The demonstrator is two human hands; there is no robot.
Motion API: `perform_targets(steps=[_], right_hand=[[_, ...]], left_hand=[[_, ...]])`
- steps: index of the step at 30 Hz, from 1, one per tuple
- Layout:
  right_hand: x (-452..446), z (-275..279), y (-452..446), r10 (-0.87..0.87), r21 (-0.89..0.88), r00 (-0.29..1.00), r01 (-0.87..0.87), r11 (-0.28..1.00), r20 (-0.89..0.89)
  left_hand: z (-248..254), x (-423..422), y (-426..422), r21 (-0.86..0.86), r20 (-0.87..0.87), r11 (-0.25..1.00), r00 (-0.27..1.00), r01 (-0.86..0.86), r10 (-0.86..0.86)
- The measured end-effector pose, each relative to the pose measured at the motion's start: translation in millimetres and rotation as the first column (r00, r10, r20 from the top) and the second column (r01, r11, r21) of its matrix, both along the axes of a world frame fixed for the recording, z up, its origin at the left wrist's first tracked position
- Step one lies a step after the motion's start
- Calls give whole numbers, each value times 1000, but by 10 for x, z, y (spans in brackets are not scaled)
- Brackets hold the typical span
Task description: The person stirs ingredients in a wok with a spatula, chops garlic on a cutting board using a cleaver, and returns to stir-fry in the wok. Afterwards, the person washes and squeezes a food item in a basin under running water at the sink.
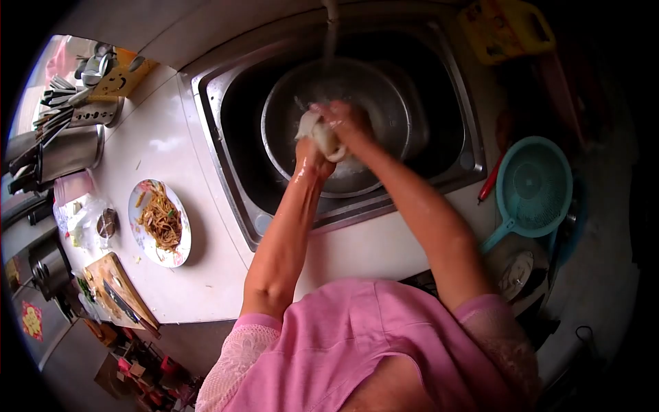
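Observation:
A wet, pale cloth-like item point(328, 142) is between my two hands above a round metal basin point(274, 130), which sits in the steel sink point(223, 175). My left hand point(312, 156) is wrapped round its lower left part. On its upper right side, my right hand point(347, 122) presses against it, its fingers slightly blurred. Water runs from the faucet point(331, 10) at the top into the basin, behind my hands.
A plate of noodles point(161, 223) lies left of the sink, near a cutting board with a knife point(113, 292). Utensil holders point(96, 113) stand at the upper left. To the right are a teal strainer point(535, 185), a red-handled tool point(489, 184) and a yellow jug point(504, 31).

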State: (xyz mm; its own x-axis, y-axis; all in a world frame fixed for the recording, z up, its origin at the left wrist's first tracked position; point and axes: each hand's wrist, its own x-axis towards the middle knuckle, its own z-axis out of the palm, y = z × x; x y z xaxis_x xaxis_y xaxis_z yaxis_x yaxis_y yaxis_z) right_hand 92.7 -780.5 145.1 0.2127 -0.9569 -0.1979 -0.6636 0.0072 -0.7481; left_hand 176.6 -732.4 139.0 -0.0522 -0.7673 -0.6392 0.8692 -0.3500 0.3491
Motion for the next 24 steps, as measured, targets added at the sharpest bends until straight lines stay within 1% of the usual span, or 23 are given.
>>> perform_targets(steps=[1, 2, 3, 4, 5, 6, 7, 8, 9, 10, 11, 12, 13, 14, 15, 17, 18, 19, 20, 21, 22, 23, 24], right_hand=[[-107, -48, -156, 18, 191, 1000, -18, 981, 1], [-240, -315, -274, -94, 248, 987, 59, 967, 134], [-383, -652, -321, -211, 316, 944, 125, 941, 254], [-505, -836, -343, -209, 317, 944, 123, 940, 255], [-599, -975, -387, -246, 88, 968, 242, 966, 48], [-603, -1036, -391, -325, -161, 935, 302, 940, -144], [-526, -1133, -304, -325, -158, 935, 303, 940, -140], [-386, -1151, -131, -322, 23, 923, 334, 942, -212], [-277, -1134, 43, -304, 199, 909, 366, 909, -285], [-233, -1033, 189, -55, 181, 985, 85, 980, -166], [-201, -835, 299, 209, 129, 976, -201, 971, -57], [-140, -486, 310, 280, 307, 958, -285, 908, 62], [-94, -95, 309, 324, 461, 926, -377, 804, 193], [-115, 149, 390, 275, 395, 906, -393, 830, 322], [-133, 377, 482, 227, 327, 864, -396, 858, 450], [-114, 835, 556, 209, 296, 882, -352, 888, 423], [-81, 722, 587, 254, 80, 919, -290, 954, 303], [-34, 541, 616, 263, -150, 949, -239, 959, 174], [23, 408, 612, 262, -153, 949, -237, 959, 175], [91, 293, 596, 168, -214, 972, -132, 968, 162], [124, 185, 556, 72, -271, 985, -27, 962, 157], [134, 120, 436, 7, -197, 993, 16, 980, 117], [123, 57, 294, -15, -189, 996, 32, 982, 89]], left_hand=[[213, 6, -28, 29, 184, 997, 980, 69, -73], [-28, 62, -48, -24, 233, 998, 971, -50, 55], [-270, 294, -53, -65, 298, 997, 953, -42, 60], [-202, 464, -13, -59, 263, 998, 963, -38, 52], [-111, 572, 20, -59, 230, 998, 972, -34, 47], [-162, 614, 63, 132, 238, 991, 970, 16, -47], [-543, 608, 105, 210, 184, 974, 975, 87, -127], [-627, 507, 103, 298, 168, 936, 956, 185, -242], [-710, 362, 103, 381, 138, 882, 926, 278, -352], [-876, 307, 105, 357, 176, 907, 937, 224, -300], [-1046, 254, 108, 330, 212, 929, 945, 169, -248], [-976, 289, 73, 230, 17, 958, 983, 173, -182], [-889, 342, 47, 132, -182, 980, 975, 151, -126], [-806, 406, 44, 211, -269, 973, 963, 90, -31], [-525, 460, 86, 166, -420, 972, 904, 165, -81], [-714, 479, 134, -79, -629, 985, 759, 151, -166], [-806, 468, 143, -275, -560, 954, 787, 117, -258], [-897, 424, 173, -276, -560, 954, 787, 120, -261], [-607, 296, 152, -222, -493, 975, 863, 0, -112], [-450, 227, 152, -176, -413, 976, 910, -126, 42], [-552, 226, 167, -343, -382, 939, 917, -27, -113], [-899, 70, 133, -391, -394, 872, 910, -296, 132], [-861, 29, 133, -370, -412, 905, 910, -209, 42]])
